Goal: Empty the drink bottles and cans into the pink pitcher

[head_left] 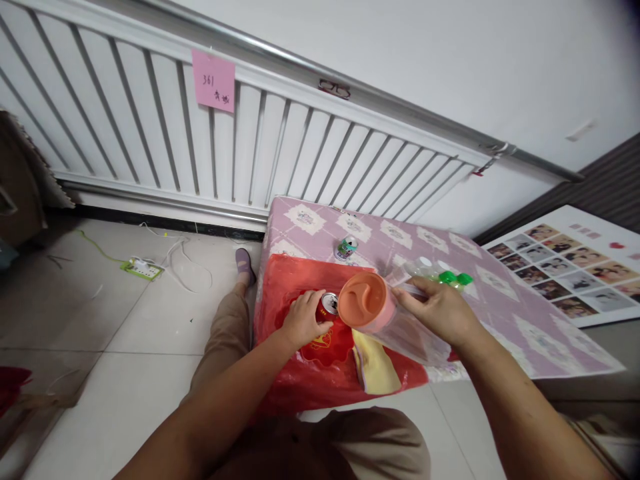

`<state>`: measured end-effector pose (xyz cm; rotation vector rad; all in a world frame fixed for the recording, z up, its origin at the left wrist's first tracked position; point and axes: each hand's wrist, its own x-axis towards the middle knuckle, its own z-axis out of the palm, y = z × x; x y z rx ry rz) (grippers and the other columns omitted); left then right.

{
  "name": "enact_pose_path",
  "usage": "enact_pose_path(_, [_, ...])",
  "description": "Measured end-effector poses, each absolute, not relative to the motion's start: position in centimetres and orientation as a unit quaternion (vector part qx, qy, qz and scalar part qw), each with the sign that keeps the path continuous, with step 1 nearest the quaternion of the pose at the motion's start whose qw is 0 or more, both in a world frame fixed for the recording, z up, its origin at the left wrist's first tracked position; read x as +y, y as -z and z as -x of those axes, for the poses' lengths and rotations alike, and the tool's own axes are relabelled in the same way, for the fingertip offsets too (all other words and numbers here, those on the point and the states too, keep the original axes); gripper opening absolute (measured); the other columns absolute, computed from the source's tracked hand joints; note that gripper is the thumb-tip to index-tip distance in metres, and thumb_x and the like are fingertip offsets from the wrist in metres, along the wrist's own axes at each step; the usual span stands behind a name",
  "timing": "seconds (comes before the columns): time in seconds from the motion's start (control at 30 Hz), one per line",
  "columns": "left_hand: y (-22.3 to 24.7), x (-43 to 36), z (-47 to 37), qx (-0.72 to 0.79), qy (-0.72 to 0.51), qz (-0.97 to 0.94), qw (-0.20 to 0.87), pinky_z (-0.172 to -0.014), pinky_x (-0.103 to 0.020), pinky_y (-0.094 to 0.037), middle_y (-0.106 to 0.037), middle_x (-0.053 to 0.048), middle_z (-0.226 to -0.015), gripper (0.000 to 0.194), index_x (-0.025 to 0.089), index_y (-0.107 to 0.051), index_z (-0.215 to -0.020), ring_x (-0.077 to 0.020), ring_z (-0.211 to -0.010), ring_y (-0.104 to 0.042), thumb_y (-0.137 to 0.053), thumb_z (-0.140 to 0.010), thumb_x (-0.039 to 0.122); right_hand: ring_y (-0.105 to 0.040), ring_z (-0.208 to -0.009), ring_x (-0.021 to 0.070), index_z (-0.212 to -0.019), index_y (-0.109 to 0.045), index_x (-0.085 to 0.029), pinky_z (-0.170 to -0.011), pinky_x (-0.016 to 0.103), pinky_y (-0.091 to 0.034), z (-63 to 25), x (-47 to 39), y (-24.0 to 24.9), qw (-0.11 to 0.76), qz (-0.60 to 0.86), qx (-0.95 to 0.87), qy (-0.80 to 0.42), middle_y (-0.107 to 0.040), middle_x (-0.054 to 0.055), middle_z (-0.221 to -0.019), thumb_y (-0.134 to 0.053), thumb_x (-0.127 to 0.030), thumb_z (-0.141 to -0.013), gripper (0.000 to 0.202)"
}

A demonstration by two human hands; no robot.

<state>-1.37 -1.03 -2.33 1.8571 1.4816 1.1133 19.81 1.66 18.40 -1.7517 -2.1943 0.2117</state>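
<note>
My left hand is wrapped round a red can that stands on a red tray over red plastic. Its open top faces up. In my right hand is the handle of a clear pitcher with an orange lid. The pitcher is tilted to the left, its lid right beside the can's top. Whether liquid flows cannot be made out. A yellow cloth lies below the pitcher.
A green and silver can stands on the patterned tablecloth. Behind my right hand are bottles with green caps. A white radiator borders the table's back. A photo board leans at the right, and a power strip lies on the floor.
</note>
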Motion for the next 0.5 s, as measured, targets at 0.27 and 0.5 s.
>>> enact_pose_path(0.27, [2.5, -1.0, 1.2, 0.545, -0.418, -0.681, 0.256, -0.108, -0.050, -0.045, -0.058, -0.011, -0.134, 0.074, 0.024, -0.044, -0.137, -0.0305, -0.127, -0.054, -0.079, -0.071, 0.027, -0.060, -0.059, 0.0203, -0.080, -0.066, -0.022, -0.055, 0.031, -0.043, -21.0, 1.7, -17.5, 0.150, 0.627, -0.760, -0.082, -0.066, 0.002, -0.065, -0.056, -0.067, -0.076, 0.046])
enact_pose_path(0.5, [2.7, -0.9, 1.1, 0.541, -0.429, -0.676, 0.258, -0.108, -0.050, -0.045, -0.058, -0.012, -0.133, 0.075, 0.023, -0.046, -0.136, -0.0305, -0.126, -0.055, -0.079, -0.069, 0.025, -0.053, -0.054, 0.0168, -0.072, -0.063, -0.022, -0.051, 0.028, -0.040, -21.3, 1.4, -17.0, 0.195, 0.635, -0.741, -0.098, -0.057, -0.001, -0.057, -0.057, -0.066, -0.076, 0.044])
